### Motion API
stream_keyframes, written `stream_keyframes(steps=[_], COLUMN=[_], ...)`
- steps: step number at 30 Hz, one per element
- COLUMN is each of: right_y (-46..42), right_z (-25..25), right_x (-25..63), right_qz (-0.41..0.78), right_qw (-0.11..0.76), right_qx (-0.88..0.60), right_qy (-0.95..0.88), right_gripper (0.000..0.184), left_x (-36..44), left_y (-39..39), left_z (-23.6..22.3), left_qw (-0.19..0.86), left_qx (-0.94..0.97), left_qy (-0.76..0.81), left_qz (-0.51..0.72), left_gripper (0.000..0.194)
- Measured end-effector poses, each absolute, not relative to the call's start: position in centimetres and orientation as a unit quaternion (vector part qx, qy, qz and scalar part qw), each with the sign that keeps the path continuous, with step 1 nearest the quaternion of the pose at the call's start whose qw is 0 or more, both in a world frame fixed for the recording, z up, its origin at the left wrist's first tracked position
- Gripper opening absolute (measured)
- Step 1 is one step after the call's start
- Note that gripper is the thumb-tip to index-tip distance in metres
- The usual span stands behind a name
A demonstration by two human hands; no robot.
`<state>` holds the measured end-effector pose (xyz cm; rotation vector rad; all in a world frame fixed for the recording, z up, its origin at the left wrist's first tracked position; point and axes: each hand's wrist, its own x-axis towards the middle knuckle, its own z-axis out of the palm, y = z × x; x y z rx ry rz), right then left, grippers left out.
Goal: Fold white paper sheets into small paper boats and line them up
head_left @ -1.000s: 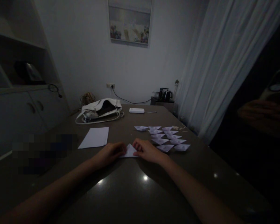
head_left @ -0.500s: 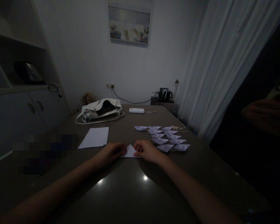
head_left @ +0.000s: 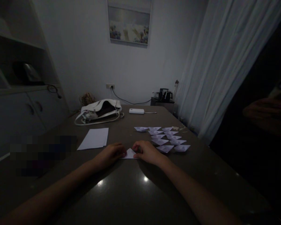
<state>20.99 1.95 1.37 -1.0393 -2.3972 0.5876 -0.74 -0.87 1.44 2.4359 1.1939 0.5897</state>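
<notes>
A small piece of white paper folded into a triangle (head_left: pixel 130 153) lies on the dark table between my hands, its peak pointing away from me. My left hand (head_left: pixel 112 153) grips its left corner, fingers curled and thumb against the paper. At the right side, my right hand (head_left: pixel 147 151) pinches the other corner between thumb and bent fingers. Just beyond my right hand stand several folded paper boats (head_left: pixel 165 148) in rows. To the left of my left hand lies a stack of white paper sheets (head_left: pixel 93 139).
A white handbag (head_left: pixel 100 109) with its strap sits at the table's far left. Near the far edge lies a white power bank (head_left: pixel 136 111) with a short cable. Small scraps (head_left: pixel 178 128) lie behind the boats. A sheer curtain (head_left: pixel 215 62) hangs at the right.
The peak of the folded paper now appears slightly lower. Both hands keep their places at its two corners, with only slight finger movement. The camera view has shifted a little.
</notes>
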Motion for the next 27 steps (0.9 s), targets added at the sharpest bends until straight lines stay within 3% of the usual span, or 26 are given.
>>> stream_keyframes(steps=[4, 13, 17, 27], right_y=[1.6, 0.9, 0.3, -0.2], right_z=[1.6, 2.2, 2.9, 4.2], right_x=[20.8, 20.5, 20.5, 20.7], right_qz=[0.144, 0.126, 0.086, 0.129], right_qw=[0.210, 0.171, 0.135, 0.074], right_qx=[-0.336, -0.303, -0.337, -0.359], right_qy=[-0.907, -0.929, -0.928, -0.922], right_gripper=[0.019, 0.033, 0.030, 0.034], left_x=[-0.7, -0.1, 0.2, -0.2], left_y=[-0.8, -2.3, -2.9, -3.0], left_z=[1.4, 3.1, 3.6, 4.4], left_qw=[0.158, 0.114, 0.098, 0.118], left_qx=[0.880, 0.910, 0.917, 0.905], left_qy=[0.396, 0.375, 0.367, 0.405], left_qz=[0.208, 0.137, 0.117, 0.056], left_gripper=[0.021, 0.029, 0.029, 0.029])
